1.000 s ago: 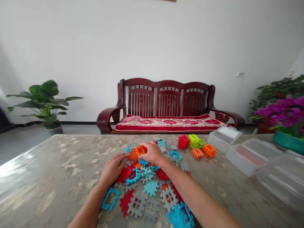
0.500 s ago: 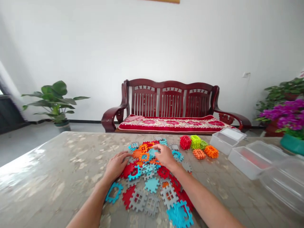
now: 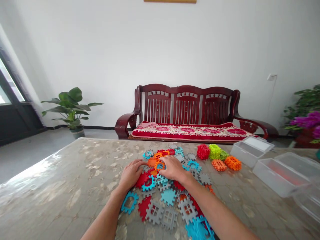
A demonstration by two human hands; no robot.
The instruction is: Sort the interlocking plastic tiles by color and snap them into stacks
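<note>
So since a second ago my right hand (image 3: 173,168) has put the orange tile (image 3: 159,164) down. It's back on the pile of tiles (image 3: 168,196) mid-tabletop with my fingertips resting on it, and I can't tell if they're pinching it or not. My left hand (image 3: 131,173) lies flat, fingers loose, on the pile's left side. There's loads of bare tabletop (image 3: 75,186) toward the left edge. The right edge is crowded with clear boxes (image 3: 280,173), with built-up balls (image 3: 203,151) just beside the pile.

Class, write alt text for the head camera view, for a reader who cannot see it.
The left hand and right hand rest on a pile of red, blue, grey and orange interlocking tiles on a marbled table. Tile cubes and clear plastic boxes sit to the right; a wooden bench stands behind.
</note>
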